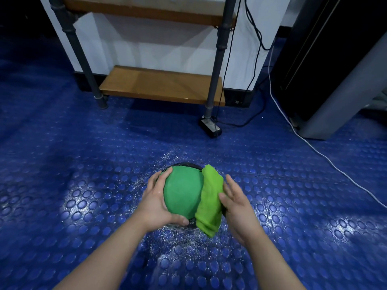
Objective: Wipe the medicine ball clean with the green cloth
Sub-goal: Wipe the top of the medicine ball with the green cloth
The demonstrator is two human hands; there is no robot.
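Our left hand (159,203) curled round the medicine ball (182,193) on the blue studded floor (83,164) while our right hand (237,204), fingers (233,184) straight, pressed the green cloth (209,197) against its right side; the loosely draped cloth, we judged, could slip off the wet-looking ball.

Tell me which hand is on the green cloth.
The right hand: its fingers touch the green cloth; the left hand grips the bare medicine ball.

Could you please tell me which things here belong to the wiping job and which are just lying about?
Job: medicine ball, green cloth, left hand gripping the ball, right hand pressing the cloth.
Lying about: wooden shelf, black power adapter, white cable.
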